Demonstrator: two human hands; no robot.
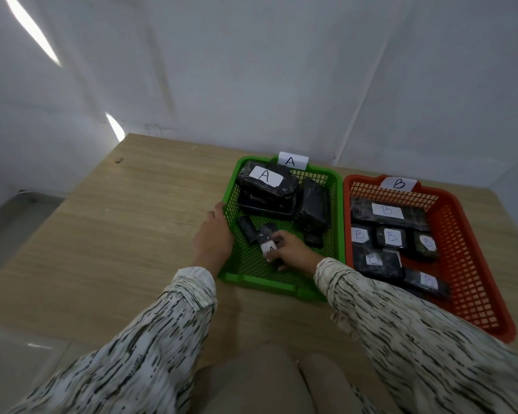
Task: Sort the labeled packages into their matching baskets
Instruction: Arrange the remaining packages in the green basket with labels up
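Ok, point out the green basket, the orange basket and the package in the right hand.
green basket [232,201], head view, left wall.
orange basket [467,264], head view, right wall.
package [267,248], head view, its white label.

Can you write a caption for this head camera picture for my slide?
Right hand sets a small A package into the green basket while the left hand steadies its edge.

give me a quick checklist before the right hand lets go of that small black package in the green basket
1. Small black wrapped package inside the green plastic basket: ok.
2. Its white label reads A: cannot tell, blurred.
3. Basket tagged A: ok.
4. Left hand steadying the basket's left rim: ok.
5. Right hand gripping the package: ok.
6. Visible labels in the orange plastic basket read B: ok.
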